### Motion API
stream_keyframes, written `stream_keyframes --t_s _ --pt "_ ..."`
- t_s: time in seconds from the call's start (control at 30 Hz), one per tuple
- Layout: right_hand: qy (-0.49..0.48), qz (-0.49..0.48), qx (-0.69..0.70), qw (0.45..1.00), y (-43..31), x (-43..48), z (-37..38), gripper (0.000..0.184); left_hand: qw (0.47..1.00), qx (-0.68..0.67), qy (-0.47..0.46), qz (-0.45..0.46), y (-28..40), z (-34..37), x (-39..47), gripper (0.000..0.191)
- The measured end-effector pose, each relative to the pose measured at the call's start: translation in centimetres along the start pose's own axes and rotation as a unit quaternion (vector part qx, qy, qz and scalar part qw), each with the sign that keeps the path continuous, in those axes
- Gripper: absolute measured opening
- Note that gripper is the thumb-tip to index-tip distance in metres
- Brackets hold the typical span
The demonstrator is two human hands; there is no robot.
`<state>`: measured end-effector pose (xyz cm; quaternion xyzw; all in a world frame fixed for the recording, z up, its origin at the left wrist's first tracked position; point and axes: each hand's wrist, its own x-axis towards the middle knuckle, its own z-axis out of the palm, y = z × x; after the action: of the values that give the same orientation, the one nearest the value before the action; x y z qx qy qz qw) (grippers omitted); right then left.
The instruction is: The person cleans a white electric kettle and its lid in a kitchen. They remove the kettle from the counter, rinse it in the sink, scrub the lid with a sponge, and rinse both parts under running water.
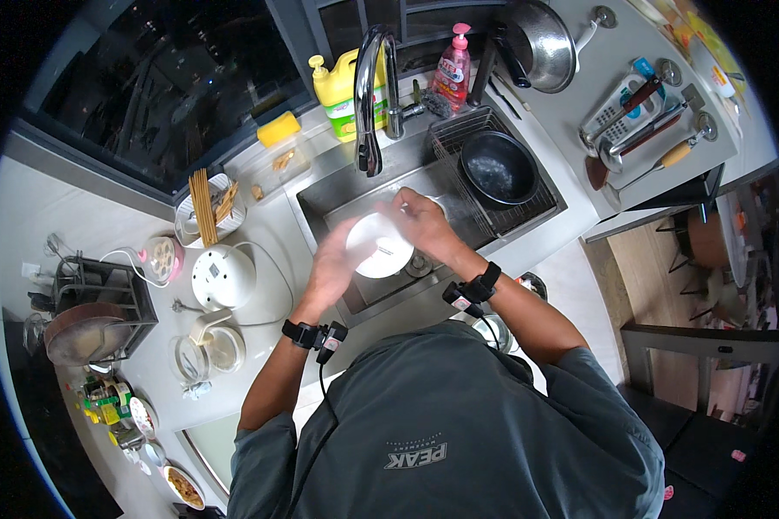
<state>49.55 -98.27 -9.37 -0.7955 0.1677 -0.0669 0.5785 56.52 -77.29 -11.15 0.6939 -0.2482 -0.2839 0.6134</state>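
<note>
Over the stainless steel sink (363, 295), a round white bowl or dish (382, 250) is held with a small printed mark towards me. My left hand (333, 263) grips its left side and is blurred by motion. At its upper right edge is my right hand (425, 224), fingers bent against the rim; what they pinch, if anything, is hidden. The chrome faucet (368, 97) arches above the sink beyond my hands. On the right side of the sink, a black pot or bowl (500, 168) rests in a wire rack (451, 146).
Behind the sink stand a yellow detergent jug (344, 91), a pink pump bottle (452, 71) and a yellow sponge (279, 130). A chopstick basket (211, 211) and an upturned white appliance (223, 277) sit left. Ladles and spatulas (642, 136) hang at right.
</note>
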Motion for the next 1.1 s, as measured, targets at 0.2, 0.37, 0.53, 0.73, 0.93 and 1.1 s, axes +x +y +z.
stream_keyframes --t_s 0.2,0.37,0.53,0.73,0.93,1.1 --pt "-0.084 -0.030 0.135 0.987 0.5 -2.0 -1.9 0.024 0.976 -0.215 0.010 -0.033 -0.1 0.1 -0.3 0.041" --pt "-0.099 -0.029 0.251 0.963 -0.1 -3.1 -1.8 0.028 0.958 -0.285 -0.001 -0.043 0.2 0.1 -0.6 0.040" --pt "-0.120 -0.016 0.121 0.985 -0.3 -1.4 -2.1 0.032 0.956 -0.289 -0.001 -0.049 0.8 0.5 -0.6 0.036" --pt "-0.155 -0.045 0.268 0.950 0.4 -2.1 -1.5 0.051 0.945 -0.323 0.034 -0.046 0.3 0.1 -0.7 0.034" --pt "-0.136 0.056 0.227 0.963 2.1 -2.3 -0.3 0.045 0.970 -0.237 -0.002 -0.059 -0.9 -0.5 -2.7 0.049" --pt "-0.148 0.097 0.279 0.944 3.1 -2.1 1.4 0.038 0.992 -0.092 -0.027 -0.086 1.9 -6.6 -8.6 0.044"
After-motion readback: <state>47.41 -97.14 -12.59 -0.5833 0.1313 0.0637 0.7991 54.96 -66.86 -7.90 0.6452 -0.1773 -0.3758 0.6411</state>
